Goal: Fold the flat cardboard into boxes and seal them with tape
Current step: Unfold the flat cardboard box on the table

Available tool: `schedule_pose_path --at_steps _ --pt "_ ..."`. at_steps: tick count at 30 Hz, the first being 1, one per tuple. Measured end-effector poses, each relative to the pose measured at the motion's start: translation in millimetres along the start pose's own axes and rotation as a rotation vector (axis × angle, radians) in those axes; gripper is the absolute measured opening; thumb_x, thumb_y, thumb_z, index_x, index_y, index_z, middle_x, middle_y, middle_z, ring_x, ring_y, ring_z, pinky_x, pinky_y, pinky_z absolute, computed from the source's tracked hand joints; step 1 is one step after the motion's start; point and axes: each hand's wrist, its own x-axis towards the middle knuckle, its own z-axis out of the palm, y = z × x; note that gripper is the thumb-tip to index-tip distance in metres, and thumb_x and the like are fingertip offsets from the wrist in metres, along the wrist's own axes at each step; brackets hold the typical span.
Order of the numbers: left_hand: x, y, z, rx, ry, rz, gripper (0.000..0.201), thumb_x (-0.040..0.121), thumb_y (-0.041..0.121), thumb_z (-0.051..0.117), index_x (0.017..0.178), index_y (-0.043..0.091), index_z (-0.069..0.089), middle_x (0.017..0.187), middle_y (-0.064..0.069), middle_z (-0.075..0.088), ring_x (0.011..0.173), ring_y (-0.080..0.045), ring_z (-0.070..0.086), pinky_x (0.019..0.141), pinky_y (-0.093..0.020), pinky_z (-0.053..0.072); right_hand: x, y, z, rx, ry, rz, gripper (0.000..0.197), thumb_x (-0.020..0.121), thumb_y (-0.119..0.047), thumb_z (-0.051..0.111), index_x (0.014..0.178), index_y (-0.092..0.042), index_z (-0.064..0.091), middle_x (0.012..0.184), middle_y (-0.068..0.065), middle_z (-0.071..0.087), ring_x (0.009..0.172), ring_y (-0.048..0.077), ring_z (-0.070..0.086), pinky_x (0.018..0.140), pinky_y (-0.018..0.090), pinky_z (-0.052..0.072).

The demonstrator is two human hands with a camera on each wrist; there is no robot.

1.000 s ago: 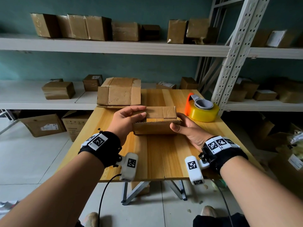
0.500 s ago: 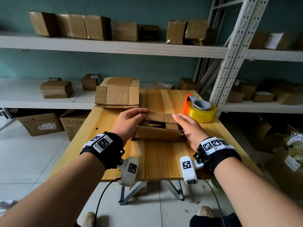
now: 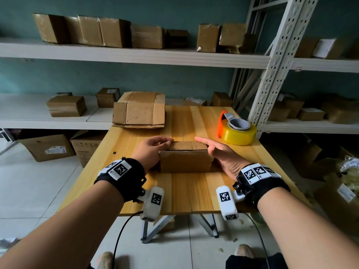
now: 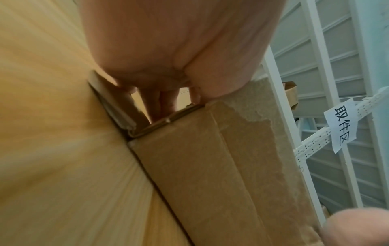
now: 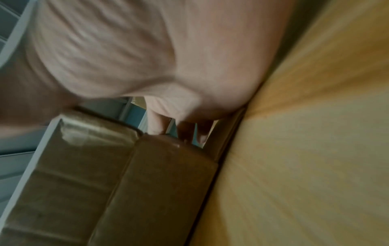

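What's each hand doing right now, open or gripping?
Left hand: fingers curled over the cardboard box, holding its left end.
Right hand: open, fingers straight, pressing the box's right end.

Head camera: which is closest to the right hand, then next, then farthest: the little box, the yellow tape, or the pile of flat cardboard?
From the right hand:
1. Little box, touching it, between both hands.
2. Yellow tape, just beyond it, on the table's right side.
3. Pile of flat cardboard, at the far left of the table.
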Motion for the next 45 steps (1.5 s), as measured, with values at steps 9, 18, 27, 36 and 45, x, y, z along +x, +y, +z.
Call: schedule_pose_path --at_steps 9,18,27,36,45 --pt "-3 8 -2 -0.007 -0.008 -0.170 0.060 0.093 0.080 0.047 0.107 0.034 0.081 0.118 -0.006 0.071 0.109 -0.029 0.065 0.098 -0.048 0.055 2 -4 14 0.009 0.178 0.012 0.036 0.084 -0.040 0.084 0.119 -0.033 0.078 0.112 -0.015 0.078 0.106 -0.002 0.070 0.107 0.031 0.049" --pt "-5 7 -1 0.052 0.011 -0.118 0.033 0.078 0.031 0.090 0.108 0.028 0.078 0.109 -0.005 0.075 0.091 -0.022 0.076 0.074 -0.037 0.066 7 3 7 0.030 0.162 0.042 0.033 0.088 -0.032 0.083 0.120 -0.032 0.078 0.127 -0.006 0.074 0.122 0.013 0.068 0.117 0.041 0.046" --pt "2 11 7 0.202 0.062 -0.050 0.018 0.086 0.035 0.085 0.102 0.032 0.076 0.114 -0.001 0.071 0.098 -0.018 0.071 0.091 -0.042 0.063 17 0 12 -0.051 0.217 0.105 0.032 0.089 -0.036 0.083 0.120 -0.041 0.077 0.129 -0.012 0.072 0.129 0.010 0.059 0.114 0.030 0.043" --pt "-5 60 38 0.468 0.011 0.071 0.043 0.096 0.048 0.066 0.108 0.008 0.074 0.095 -0.007 0.074 0.083 -0.023 0.065 0.091 -0.046 0.057 26 -12 18 0.013 0.306 0.158 0.032 0.090 -0.023 0.082 0.121 -0.024 0.079 0.119 -0.003 0.077 0.115 0.016 0.069 0.106 0.030 0.051" --pt "-2 44 44 -0.403 -0.228 -0.429 0.027 0.108 0.028 0.045 0.118 0.006 0.059 0.099 -0.011 0.078 0.069 -0.021 0.074 0.052 -0.024 0.052 47 -27 11 -0.338 0.333 0.262 0.022 0.095 -0.017 0.071 0.113 -0.025 0.079 0.116 0.002 0.076 0.110 0.017 0.068 0.099 0.028 0.051"
